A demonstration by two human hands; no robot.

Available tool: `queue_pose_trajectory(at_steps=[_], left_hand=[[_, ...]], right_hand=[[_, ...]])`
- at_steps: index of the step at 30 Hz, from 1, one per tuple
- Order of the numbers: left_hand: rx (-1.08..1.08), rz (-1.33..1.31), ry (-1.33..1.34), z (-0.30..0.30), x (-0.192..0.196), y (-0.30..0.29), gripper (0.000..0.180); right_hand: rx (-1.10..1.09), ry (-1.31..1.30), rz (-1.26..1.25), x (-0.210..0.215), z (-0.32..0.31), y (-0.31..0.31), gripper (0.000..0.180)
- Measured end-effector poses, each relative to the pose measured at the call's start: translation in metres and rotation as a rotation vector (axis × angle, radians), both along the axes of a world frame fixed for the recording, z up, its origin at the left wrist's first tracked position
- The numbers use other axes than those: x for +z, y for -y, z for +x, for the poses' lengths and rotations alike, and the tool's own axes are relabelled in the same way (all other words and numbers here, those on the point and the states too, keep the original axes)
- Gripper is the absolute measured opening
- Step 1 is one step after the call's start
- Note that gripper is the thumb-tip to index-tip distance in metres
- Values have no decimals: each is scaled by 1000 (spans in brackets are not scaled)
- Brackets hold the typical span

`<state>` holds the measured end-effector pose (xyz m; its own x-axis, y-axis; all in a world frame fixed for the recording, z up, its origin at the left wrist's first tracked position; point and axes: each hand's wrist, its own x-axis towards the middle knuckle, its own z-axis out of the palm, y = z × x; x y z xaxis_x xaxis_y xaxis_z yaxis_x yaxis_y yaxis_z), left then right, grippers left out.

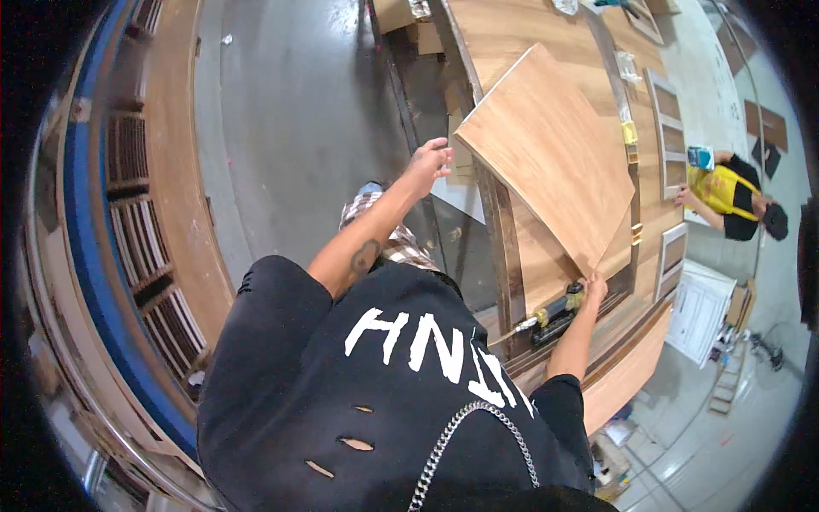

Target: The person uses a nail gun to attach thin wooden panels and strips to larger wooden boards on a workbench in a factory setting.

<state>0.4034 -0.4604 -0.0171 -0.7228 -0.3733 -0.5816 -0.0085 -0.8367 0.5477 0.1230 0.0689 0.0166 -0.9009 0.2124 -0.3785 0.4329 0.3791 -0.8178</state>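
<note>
A light wood-grain panel (554,154) lies askew on the workbench, its left corner sticking out past the bench edge. At its near corner my right hand (595,288) is closed, gripping the panel. My left hand (429,164) is held in the air just short of the left corner, fingers loosely bent and apart, with nothing in it. Beside my right forearm, a yellow and black power drill (554,314) rests on the bench, its bit toward me.
The wooden workbench (478,34) has dark edge strips. Small yellow boxes (630,132) lie beyond the panel. Across the bench works a person in a yellow apron (721,194), near framed panels (665,128). Slatted stacks (141,239) fill a blue-edged rack at left.
</note>
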Motion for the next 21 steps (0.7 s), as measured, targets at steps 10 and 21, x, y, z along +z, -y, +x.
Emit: queue_pose_trajectory(at_steps=[10, 21], left_hand=[[10, 139, -190, -11, -2, 0, 49], [-23, 33, 97, 63, -32, 24, 33]], right_hand=[[-10, -24, 41, 15, 19, 28, 20], [-144, -438, 663, 48, 134, 98, 59]])
